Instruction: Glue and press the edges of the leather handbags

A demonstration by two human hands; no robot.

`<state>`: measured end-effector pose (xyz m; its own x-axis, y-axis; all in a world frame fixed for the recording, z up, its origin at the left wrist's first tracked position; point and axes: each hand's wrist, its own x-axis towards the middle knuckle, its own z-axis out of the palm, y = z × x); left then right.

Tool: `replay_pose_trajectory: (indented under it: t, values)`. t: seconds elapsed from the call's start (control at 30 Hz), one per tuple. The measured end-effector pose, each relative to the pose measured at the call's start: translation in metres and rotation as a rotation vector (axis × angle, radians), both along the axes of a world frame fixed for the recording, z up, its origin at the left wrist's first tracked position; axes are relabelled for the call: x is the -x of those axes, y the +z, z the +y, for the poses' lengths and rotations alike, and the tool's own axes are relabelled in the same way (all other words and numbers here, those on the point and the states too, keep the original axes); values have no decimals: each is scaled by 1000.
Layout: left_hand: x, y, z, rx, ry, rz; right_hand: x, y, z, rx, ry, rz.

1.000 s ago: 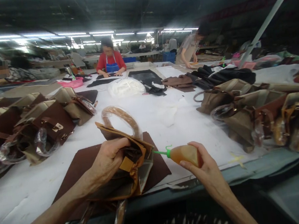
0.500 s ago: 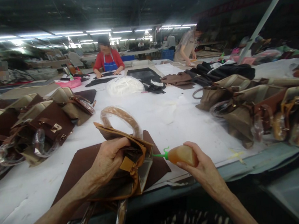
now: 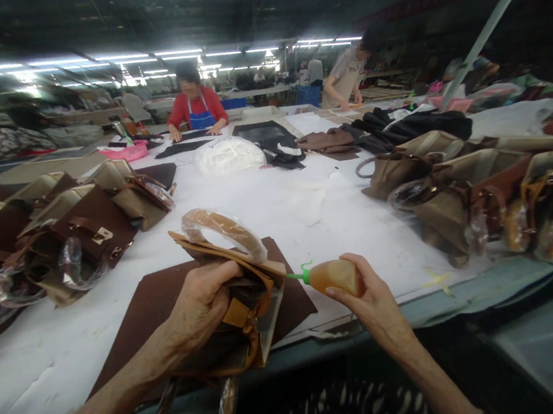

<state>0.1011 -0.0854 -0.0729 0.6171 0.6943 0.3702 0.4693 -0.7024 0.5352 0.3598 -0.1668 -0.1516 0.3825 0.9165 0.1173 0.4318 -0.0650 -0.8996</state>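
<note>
In the head view, clasping the tan bag (image 3: 251, 304) by its opening with the left hand (image 3: 200, 303), over the brown sheet (image 3: 133, 318); grasping the amber bottle (image 3: 333, 277) in the right hand (image 3: 371, 296), pointing the green nozzle (image 3: 296, 276) at the bag's edge. Could drip from oversqueezing, or skid through a loosened hold.

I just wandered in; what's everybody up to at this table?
Someone grips an open tan-and-brown bag with their left hand. Their right hand holds a bottle of amber liquid, its green nozzle pointing at the bag's edge; I can't tell whether it touches. Dark brown sheet material lies beneath the bag. More bags stand on the left and right. Across the table, a person in red has both hands on dark pieces.
</note>
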Motion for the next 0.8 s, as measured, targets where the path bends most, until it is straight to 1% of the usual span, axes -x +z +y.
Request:
replay_pose_trajectory:
  t: [0.13, 0.33, 0.43, 0.57, 0.7, 0.8]
  values:
    - [2, -3, -2, -19, 18, 22, 0, -2, -7, 57, 2, -2]
    - [5, -9, -8, -53, 17, 11, -2, -3, -14, 110, 17, 86]
    - [7, -12, -10, -89, 8, 12, -1, -6, -15, 119, 14, 78]
    - [8, -16, -11, -129, -1, 23, 0, -9, -18, 132, 55, 159]
    - [9, -20, -11, -168, 17, 59, -1, -3, -22, 134, 109, 226]
    - [8, -19, -12, -206, 28, 72, -3, 4, -24, 141, 144, 238]
